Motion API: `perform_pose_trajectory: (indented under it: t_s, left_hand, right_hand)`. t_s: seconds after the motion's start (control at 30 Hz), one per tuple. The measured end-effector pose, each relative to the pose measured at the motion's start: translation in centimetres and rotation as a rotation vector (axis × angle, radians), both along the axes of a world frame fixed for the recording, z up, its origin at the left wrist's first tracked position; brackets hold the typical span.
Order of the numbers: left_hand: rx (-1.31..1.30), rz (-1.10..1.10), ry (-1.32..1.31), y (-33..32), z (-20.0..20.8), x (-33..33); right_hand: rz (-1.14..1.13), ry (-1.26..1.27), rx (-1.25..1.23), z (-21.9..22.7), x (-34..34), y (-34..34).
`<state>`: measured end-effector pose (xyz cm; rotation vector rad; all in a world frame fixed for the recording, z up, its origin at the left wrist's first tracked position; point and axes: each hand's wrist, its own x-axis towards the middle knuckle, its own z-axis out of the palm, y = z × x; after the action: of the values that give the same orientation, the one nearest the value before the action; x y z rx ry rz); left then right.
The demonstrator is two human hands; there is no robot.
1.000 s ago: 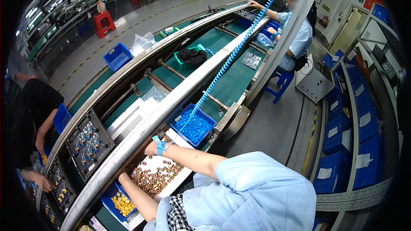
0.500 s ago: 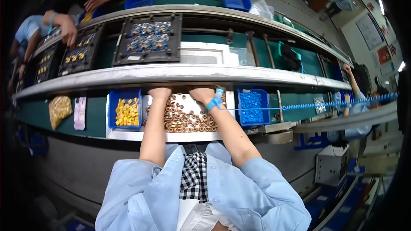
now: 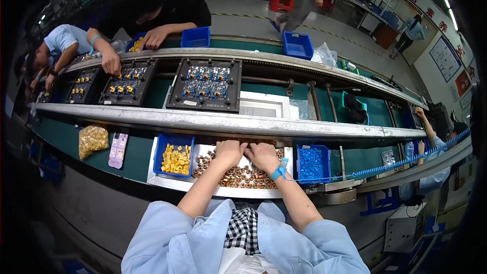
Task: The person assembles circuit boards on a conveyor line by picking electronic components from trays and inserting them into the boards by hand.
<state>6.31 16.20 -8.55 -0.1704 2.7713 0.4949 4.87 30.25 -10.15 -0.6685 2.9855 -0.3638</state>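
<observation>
Both my hands are over the far part of a white tray (image 3: 243,192), which holds many small copper-coloured ring-shaped parts (image 3: 242,178). My left hand (image 3: 231,152) points away from me, its knuckles up and its fingertips hidden beneath it. Right beside it, my right hand (image 3: 264,157) leans inward, with the thumb sides of the two hands almost touching. Whatever lies under the fingers is hidden. A blue wrist strap (image 3: 279,171) with a coiled cord (image 3: 401,164) is on my right wrist. Left of the rings stands a blue bin of yellow parts (image 3: 175,159); to the right is a bin of blue parts (image 3: 311,163).
Beyond my hands runs a metal rail (image 3: 284,127). Behind it stand black fixtures with circuit boards (image 3: 205,85). A phone (image 3: 117,150) and a bag of yellowish parts (image 3: 93,142) lie at left. Across the line, a co-worker's hand (image 3: 111,63) reaches over a fixture.
The view has tilted up, so the bench sits lower in it. My hands, apart before, have come together over the rings. A person in grey now shows in the far aisle.
</observation>
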Motion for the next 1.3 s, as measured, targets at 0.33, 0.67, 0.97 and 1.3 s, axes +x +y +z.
perform_pose_trajectory:
  t_s: [0.33, 0.67, 0.97, 1.3]
  left_hand:
    - [-0.112, 0.096, 0.3, -1.3, -2.0, 3.8]
    - [0.018, -0.133, 0.451, -2.7, -0.4, 8.2]
    - [-0.01, -0.182, 0.471, -2.4, -4.1, 9.7]
    - [-0.041, -0.176, 0.531, -1.2, -3.7, 6.5]
  right_hand:
    - [-0.155, 0.24, 0.031, -0.8, 1.9, 1.8]
    - [0.046, 0.315, -0.112, -0.2, 5.5, 4.2]
    - [0.054, 0.219, -0.015, -1.2, 7.8, 4.3]
    - [-0.036, 0.327, -0.114, -1.6, 3.8, 2.9]
